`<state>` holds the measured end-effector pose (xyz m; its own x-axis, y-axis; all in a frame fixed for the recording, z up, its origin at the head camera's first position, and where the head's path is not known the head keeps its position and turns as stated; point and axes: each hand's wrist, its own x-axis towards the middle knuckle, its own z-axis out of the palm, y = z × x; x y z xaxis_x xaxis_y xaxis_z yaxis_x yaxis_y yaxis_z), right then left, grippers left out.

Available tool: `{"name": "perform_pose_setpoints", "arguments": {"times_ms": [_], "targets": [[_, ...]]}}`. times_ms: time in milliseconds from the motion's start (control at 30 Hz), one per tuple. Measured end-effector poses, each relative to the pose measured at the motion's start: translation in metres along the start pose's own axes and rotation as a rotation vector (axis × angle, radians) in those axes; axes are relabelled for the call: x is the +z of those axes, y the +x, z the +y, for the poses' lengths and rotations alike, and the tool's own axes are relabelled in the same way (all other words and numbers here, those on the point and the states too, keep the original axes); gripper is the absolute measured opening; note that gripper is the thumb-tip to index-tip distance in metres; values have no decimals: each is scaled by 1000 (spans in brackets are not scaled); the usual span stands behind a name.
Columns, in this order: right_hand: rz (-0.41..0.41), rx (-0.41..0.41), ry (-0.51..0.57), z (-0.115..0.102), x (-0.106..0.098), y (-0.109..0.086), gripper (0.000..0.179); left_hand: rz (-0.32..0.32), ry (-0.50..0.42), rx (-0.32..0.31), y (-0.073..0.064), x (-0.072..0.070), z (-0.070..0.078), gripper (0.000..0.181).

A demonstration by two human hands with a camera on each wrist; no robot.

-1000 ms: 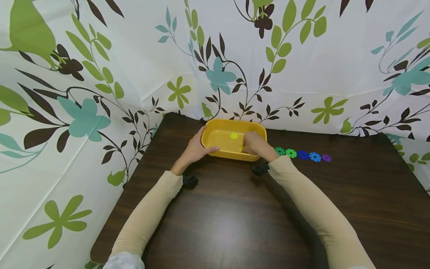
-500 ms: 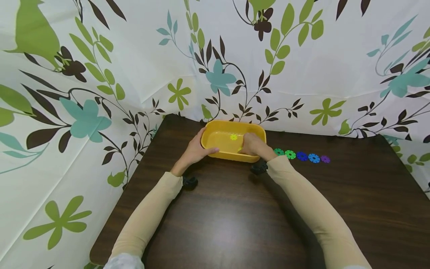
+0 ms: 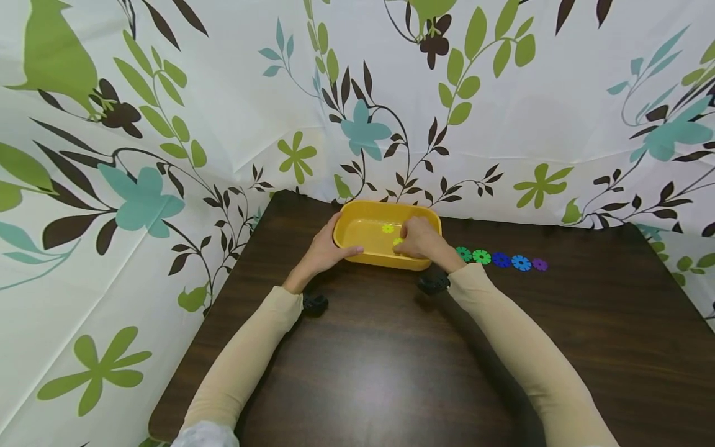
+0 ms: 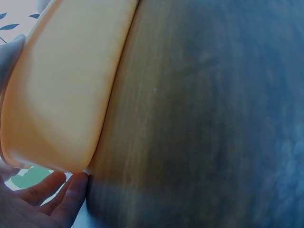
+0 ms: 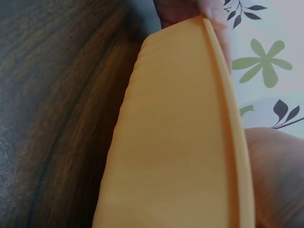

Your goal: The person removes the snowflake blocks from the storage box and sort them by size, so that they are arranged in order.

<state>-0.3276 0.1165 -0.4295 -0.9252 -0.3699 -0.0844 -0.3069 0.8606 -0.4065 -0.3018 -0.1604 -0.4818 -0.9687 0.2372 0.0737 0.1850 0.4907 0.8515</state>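
A yellow plastic tub [image 3: 357, 257] stands near the back of the table. My left hand [image 3: 324, 248] grips its left end, thumb over the near rim; in the left wrist view fingers [image 4: 71, 199] lie against the tub's outer end. My right hand [image 3: 420, 238] reaches into the tub's right half, fingers curled down. A yellow flower-shaped disc [image 3: 398, 242] shows between its thumb and forefinger, seemingly pinched and partly hidden. Another yellow flower-shaped disc [image 3: 388, 228] lies on the tub floor. In the right wrist view the tub wall [image 5: 175, 118] hides the right fingertips.
Right of the tub lies a row of flower-shaped discs: two green [image 3: 481, 256], a dark blue [image 3: 501, 259], a light blue [image 3: 521, 263] and a purple one [image 3: 539, 264]. A patterned curtain [image 3: 491, 149] hangs behind the dark wooden table [image 3: 357, 347].
My right hand has risen slightly inside the tub, and more of the yellow disc at its fingertips shows. The left hand keeps its grip on the tub.
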Motion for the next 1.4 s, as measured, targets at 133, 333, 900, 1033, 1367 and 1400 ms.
{"name": "perform_pose_setpoints", "arguments": {"times_ms": [133,333,900,1033,1367,1400], "targets": [[61,2,45,1,-2,-10,32,-4,3,-4,0,1,0,115],[179,1,116,10,-4,-27,43,-5,7,-6,1,0,-1,116],[468,29,223,50,-14,-75,39,-2,12,-6,0,1,-1,117],[522,45,225,61,-17,-87,36,0,12,-9,1,1,0,117],[653,107,194,99,-27,-117,30,-11,17,-6,1,1,1,114],[661,116,194,103,-28,-120,30,-10,16,-10,1,1,1,115]]}}
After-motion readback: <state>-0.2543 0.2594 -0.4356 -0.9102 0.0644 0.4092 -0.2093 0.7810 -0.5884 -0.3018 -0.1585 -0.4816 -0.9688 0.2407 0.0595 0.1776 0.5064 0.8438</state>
